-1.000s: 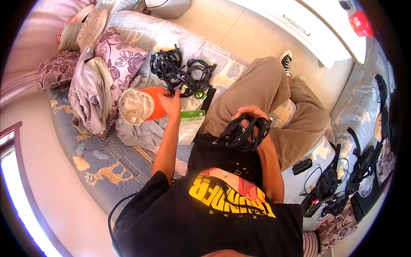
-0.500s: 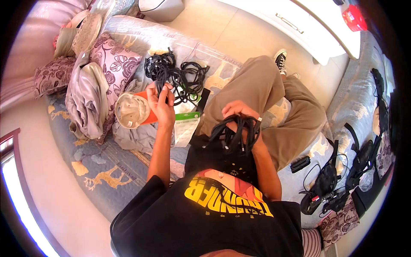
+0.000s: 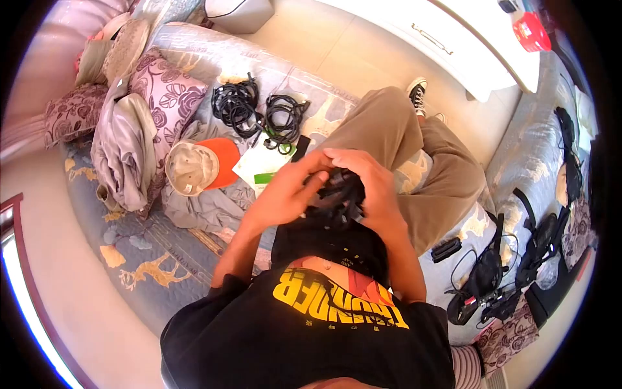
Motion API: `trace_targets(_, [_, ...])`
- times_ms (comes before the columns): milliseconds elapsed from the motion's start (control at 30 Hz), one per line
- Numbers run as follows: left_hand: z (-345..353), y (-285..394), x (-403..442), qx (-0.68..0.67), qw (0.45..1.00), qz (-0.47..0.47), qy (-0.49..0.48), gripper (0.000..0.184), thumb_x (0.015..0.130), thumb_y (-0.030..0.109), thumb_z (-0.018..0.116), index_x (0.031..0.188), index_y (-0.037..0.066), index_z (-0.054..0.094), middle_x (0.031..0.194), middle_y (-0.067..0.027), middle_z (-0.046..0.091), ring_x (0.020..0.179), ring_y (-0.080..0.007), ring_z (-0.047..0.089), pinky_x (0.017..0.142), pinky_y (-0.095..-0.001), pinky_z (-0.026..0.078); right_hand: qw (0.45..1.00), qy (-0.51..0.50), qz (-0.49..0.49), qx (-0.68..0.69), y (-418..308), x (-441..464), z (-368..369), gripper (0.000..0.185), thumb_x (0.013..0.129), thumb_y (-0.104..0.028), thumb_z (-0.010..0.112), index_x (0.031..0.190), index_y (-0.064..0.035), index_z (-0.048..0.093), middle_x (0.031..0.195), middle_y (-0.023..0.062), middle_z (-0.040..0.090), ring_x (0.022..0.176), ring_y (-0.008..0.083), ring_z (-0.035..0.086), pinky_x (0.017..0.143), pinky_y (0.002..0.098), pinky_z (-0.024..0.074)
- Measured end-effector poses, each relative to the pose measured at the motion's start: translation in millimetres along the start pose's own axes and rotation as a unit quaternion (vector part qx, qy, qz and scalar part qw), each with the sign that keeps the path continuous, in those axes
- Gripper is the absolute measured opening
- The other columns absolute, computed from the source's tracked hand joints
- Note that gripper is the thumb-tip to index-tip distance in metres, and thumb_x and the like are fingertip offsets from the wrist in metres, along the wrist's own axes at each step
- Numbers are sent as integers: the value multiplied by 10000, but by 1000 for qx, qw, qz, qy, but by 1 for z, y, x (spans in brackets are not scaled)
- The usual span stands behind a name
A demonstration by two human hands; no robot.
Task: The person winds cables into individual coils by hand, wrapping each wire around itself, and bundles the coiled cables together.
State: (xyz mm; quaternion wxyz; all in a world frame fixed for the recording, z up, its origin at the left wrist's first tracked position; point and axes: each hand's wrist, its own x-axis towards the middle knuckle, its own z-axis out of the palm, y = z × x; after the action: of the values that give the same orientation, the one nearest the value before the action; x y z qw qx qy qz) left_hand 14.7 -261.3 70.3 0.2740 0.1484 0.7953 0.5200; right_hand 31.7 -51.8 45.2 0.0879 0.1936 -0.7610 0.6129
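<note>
A bundle of black cables [image 3: 337, 198] is between my two hands, over my lap. My right hand [image 3: 366, 181] is wrapped round the bundle's far side. My left hand [image 3: 291, 194] meets it at the near-left side, with fingers curled over the cables. The fingertips of both hands come together above the bundle, and part of it is hidden by them. Coiled black cables [image 3: 234, 107] lie on the bed, with another coil [image 3: 285, 118] beside them. Just below these coils is a white and green packet [image 3: 262, 162].
An orange and beige cap [image 3: 194, 167] lies on grey cloth to the left. Beyond it are a grey garment [image 3: 123, 146] and a patterned pillow [image 3: 165, 91]. Black straps and pouches [image 3: 489, 272] lie at the right, near a small black object [image 3: 446, 249].
My left hand has come from the cable coils on the bed to the bundle at my lap. Both hands are now together around it. The view has shifted slightly.
</note>
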Motion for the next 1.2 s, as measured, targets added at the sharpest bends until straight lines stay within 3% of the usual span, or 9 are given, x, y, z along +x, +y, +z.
trace_targets(200, [-7,12,7,7,999,-30,-22,136,1039,74,605,1122,-29,636,1009,-141,748,928,-198,739,810,-342,552,994,-5,21,-104,4,-23,-9,380,750,-110,776,1122,-52,724,1041,140,728,975,320,718,813,395,551])
trace_targets(267, [-16,-36,22,-188,972,16,143,157,1059,60,579,1126,-46,674,981,-143,739,891,-190,713,766,-317,561,990,50,-17,-134,16,-32,-11,300,749,-117,775,1041,-53,742,994,118,738,973,295,727,804,399,534])
trace_targets(333, [-47,-77,45,74,955,12,289,187,972,10,650,1143,43,719,1031,-92,735,875,-191,717,756,-314,561,985,87,-27,-145,16,-30,-19,231,757,-116,774,979,-64,734,964,101,746,976,279,734,837,400,501])
trace_targets(400, [-63,-134,58,351,871,42,341,423,825,56,768,1242,86,702,1228,-127,662,1167,-346,593,960,-429,492,982,103,-28,-159,17,-31,-29,162,791,-138,771,932,-83,712,951,80,761,994,269,741,917,403,435])
trace_targets(633, [-66,-174,70,475,828,-20,296,322,755,112,814,1046,58,688,1218,-94,611,1246,-306,516,1048,-454,388,994,49,17,99,46,-39,-27,252,848,-226,781,996,-40,697,976,115,747,1020,280,733,1000,438,467])
trace_targets(800, [-62,-139,55,165,937,-44,303,219,815,78,780,969,23,633,721,-77,681,616,-191,632,610,-312,478,976,39,66,202,53,-34,2,294,823,-181,795,1019,11,690,1195,195,685,1068,325,706,985,417,529])
trace_targets(900, [-48,-82,33,47,974,-88,201,225,850,38,795,969,-20,613,810,-43,661,753,-79,590,669,-259,472,992,31,52,111,47,-18,13,263,802,-147,800,997,-2,699,1312,219,633,1187,314,663,990,371,524])
trace_targets(1033, [-31,-21,20,147,989,1,-19,300,848,41,798,1107,-23,661,898,-91,696,782,-172,659,739,-333,533,999,27,-16,-17,36,-1,17,211,790,-154,789,948,-54,691,1346,186,639,1290,367,607,1070,445,469])
trace_targets(1200, [-36,-7,15,57,993,-9,-106,326,884,91,797,1162,-22,669,981,-118,710,884,-212,695,829,-354,561,998,-63,-28,3,42,-11,2,233,777,-171,784,957,-72,673,1244,122,687,1253,387,618,1073,506,457])
